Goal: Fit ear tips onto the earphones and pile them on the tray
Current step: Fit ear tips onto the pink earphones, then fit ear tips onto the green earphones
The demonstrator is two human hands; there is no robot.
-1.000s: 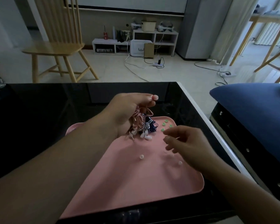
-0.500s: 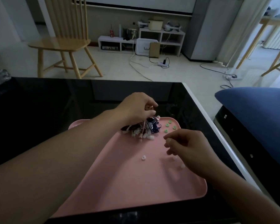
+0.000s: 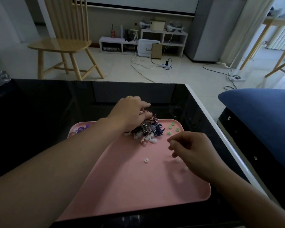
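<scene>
Presently, the left hand [image 3: 130,115] rests on top of the heap of earphones [image 3: 147,130] at the far middle of the pink tray [image 3: 138,186], its fingers closed on a loop of pinkish cable at the top of the heap. The right hand [image 3: 191,153] hovers low over the right part of the tray with fingers loosely curled and narrow; whether it pinches anything cannot be told.

Loose stock noted: four green ear tips [image 3: 172,128] near the far right corner, one white ear tip [image 3: 146,160] lying alone mid-tray, and pale tips close under the right hand, blurred. Some purple pieces [image 3: 82,129] sit at the far left corner, partly hidden by the left forearm. The tray lies on a glossy black surface [image 3: 39,120].

Judgement: the step in hand appears to be adding a set to the heap. To do it well, the cable should be let go cleanly so no loop drags the tangle when the hand lifts. For the following fit, the right hand is well placed for the white tip; it should be taken by its rim, opening outward, and pressed squarely onto the nozzle.
</scene>
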